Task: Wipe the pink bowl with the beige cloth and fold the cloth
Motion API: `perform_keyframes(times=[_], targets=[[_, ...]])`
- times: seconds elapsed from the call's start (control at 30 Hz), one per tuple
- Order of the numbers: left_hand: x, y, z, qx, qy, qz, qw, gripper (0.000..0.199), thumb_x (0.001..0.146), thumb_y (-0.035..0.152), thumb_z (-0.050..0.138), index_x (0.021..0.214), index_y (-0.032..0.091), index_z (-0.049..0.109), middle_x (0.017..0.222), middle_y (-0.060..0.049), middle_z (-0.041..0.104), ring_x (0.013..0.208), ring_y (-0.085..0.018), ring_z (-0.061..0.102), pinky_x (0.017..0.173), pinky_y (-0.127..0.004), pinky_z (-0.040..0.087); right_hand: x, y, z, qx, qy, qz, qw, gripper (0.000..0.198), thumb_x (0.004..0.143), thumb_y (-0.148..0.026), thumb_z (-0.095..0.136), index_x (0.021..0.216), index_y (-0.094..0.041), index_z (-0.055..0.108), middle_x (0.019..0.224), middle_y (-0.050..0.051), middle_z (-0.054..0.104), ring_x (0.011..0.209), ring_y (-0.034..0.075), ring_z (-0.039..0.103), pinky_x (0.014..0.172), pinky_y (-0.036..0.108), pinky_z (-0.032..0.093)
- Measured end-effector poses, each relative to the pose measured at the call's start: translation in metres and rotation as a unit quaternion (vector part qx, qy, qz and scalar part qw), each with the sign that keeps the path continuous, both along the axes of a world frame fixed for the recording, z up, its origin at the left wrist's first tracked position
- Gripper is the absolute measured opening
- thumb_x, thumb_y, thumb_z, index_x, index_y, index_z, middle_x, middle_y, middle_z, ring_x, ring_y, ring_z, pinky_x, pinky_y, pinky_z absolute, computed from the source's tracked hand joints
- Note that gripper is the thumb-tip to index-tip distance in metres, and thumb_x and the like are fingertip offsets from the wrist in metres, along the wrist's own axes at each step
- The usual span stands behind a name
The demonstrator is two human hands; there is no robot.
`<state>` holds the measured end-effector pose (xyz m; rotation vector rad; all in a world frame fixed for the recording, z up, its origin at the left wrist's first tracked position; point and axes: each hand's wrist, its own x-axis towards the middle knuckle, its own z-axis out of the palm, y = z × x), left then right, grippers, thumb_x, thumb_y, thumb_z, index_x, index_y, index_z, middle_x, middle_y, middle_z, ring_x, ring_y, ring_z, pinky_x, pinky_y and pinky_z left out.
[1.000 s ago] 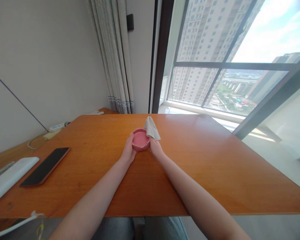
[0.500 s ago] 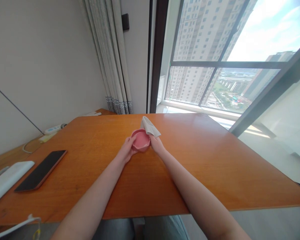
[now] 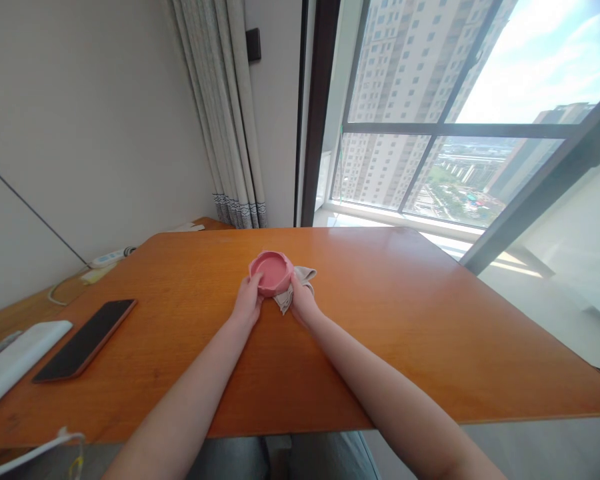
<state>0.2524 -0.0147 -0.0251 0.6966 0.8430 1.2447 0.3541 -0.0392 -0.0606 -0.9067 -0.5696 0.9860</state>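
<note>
A pink faceted dish (image 3: 271, 268) is between the two hands over the table (image 3: 405, 320). The left hand (image 3: 249, 301) grips its near left rim, thumb on top; the right hand (image 3: 304, 303) clasps a light grey cloth (image 3: 307, 274) against its right side. Well to the left lies a dark-screened smartphone (image 3: 85, 340), beside a white rounded case (image 3: 23, 360).

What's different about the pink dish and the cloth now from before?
The cloth moved from the far right of the dish towards its near right side. The dish shifted slightly left. The left hand still holds the dish, the right hand the cloth. The phone stayed put.
</note>
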Motion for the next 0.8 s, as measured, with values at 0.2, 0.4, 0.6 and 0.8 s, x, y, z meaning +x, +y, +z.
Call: perform_keyframes(times=[0.2,0.4,0.6,0.8], targets=[[0.005,-0.013,0.001,-0.056,0.028,-0.177,0.982,0.038,0.075,0.029,0.065,0.112,0.020,0.060,0.106,-0.009,0.066,0.086,-0.020,0.064,0.070,-0.034,0.057,0.034,0.005,0.017,-0.034,0.071,-0.045,0.996,0.021,0.070,-0.032,0.060,0.085,-0.018,0.064,0.092,0.005,0.072,0.091,0.020,0.067,0.078,0.029,0.055],[0.006,-0.014,0.001,-0.036,0.002,-0.123,0.992,0.032,0.079,0.035,0.060,0.108,0.020,0.060,0.111,-0.008,0.065,0.091,-0.020,0.064,0.072,-0.035,0.057,0.020,0.001,0.020,-0.024,0.119,-0.009,0.993,0.021,0.067,-0.029,0.061,0.084,-0.017,0.063,0.091,0.005,0.072,0.094,0.020,0.066,0.083,0.032,0.054],[0.003,-0.007,0.000,-0.005,0.035,-0.064,0.997,0.034,0.068,0.027,0.074,0.098,0.016,0.061,0.094,-0.007,0.067,0.078,-0.014,0.063,0.070,-0.025,0.054,0.003,-0.003,0.012,-0.013,0.081,-0.032,0.996,0.026,0.069,-0.035,0.060,0.088,-0.018,0.063,0.102,0.006,0.070,0.101,0.019,0.064,0.083,0.030,0.054],[0.002,-0.014,0.006,-0.061,0.054,-0.173,0.982,0.035,0.074,0.036,0.067,0.105,0.020,0.060,0.105,-0.008,0.065,0.085,-0.018,0.063,0.070,-0.033,0.056,0.033,-0.001,0.026,-0.046,0.069,-0.045,0.996,0.015,0.064,-0.027,0.061,0.076,-0.018,0.064,0.081,0.002,0.071,0.082,0.018,0.067,0.073,0.028,0.054]])
